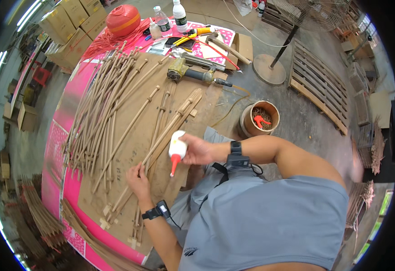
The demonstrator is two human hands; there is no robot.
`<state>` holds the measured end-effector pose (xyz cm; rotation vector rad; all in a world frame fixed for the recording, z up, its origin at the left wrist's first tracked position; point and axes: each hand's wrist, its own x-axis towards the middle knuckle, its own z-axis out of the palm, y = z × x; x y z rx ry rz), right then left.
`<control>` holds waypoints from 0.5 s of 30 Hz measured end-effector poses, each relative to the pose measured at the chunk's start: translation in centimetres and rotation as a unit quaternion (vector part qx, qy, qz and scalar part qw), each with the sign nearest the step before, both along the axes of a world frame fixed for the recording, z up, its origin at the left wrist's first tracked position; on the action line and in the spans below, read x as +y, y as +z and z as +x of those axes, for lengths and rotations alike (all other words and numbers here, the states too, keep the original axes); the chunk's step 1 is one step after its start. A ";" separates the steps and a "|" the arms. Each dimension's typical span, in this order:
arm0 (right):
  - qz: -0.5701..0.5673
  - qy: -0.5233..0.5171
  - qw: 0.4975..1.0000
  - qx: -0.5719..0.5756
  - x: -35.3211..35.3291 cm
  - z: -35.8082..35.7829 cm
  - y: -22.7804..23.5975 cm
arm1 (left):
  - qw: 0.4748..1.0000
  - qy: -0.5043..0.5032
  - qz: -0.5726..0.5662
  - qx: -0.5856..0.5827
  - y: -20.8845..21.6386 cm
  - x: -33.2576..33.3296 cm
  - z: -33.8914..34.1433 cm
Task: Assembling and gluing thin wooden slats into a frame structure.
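**Gluing a wooden rod on the bench**

Holding a white plastic glue bottle with a red nozzle (pixel 177 150), the right hand (pixel 196 151) is clamped around it, tip pointing down at the work. The left hand (pixel 138 179) presses its fingers onto a long, thin turned wooden rod (pixel 161 140) lying on the brown cardboard sheet (pixel 129 149), near the bench's front edge. Glue application looks to be the step in hand; next, the nozzle likely must meet the joint. A heap of similar wooden rods (pixel 100 104) lies left; a nail gun (pixel 193 72) sits farther off.
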<state>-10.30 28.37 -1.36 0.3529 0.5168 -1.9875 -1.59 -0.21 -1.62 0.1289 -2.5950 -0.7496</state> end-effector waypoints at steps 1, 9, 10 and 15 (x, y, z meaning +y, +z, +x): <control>0.024 -0.051 0.998 0.037 1.2 -0.8 0.8 | 1.000 0.002 0.003 -0.007 0.1 0.1 0.0; 0.346 -0.234 0.797 0.435 11.6 -6.8 4.7 | 1.000 -0.006 0.011 -0.018 0.2 -0.4 0.6; 0.345 -0.288 0.770 0.453 11.9 -6.7 4.9 | 1.000 -0.006 0.010 -0.017 0.3 -0.3 0.6; 0.421 -0.321 0.679 0.508 11.9 -5.7 4.6 | 0.999 -0.019 0.018 -0.022 0.4 -0.3 0.5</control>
